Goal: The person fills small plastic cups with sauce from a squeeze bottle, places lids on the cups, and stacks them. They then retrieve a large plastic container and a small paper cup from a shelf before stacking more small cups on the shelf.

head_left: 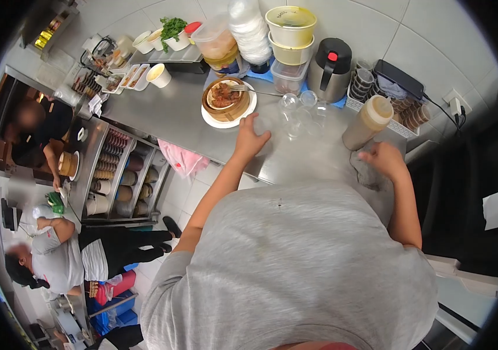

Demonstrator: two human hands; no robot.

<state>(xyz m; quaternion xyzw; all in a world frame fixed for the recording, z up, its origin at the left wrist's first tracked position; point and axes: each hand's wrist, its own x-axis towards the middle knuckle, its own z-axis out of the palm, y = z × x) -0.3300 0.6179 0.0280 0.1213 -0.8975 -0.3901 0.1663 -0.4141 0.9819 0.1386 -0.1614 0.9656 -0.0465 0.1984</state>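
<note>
My left hand (251,140) is open, fingers apart, just in front of a bamboo steamer basket (241,111) on a white plate (251,114). The basket holds a bowl of brown sauced food (224,95). A fork (260,91) rests with its tines on the food, its handle pointing right. My right hand (388,160) hovers beside a squeeze bottle (368,123) of tan liquid, over a grey cloth (367,174). Its thumb stands apart from loosely bent fingers, and I see nothing held. Several clear plastic cups (300,114) stand between my hands.
Behind are stacked tubs (290,35), a steel thermos jug (329,67), wrapped lids (249,35) and a basket of small sauce cups (412,114). A pink cloth (182,157) hangs at the counter's front edge. At left, two people work near a shelf of bowls (125,175).
</note>
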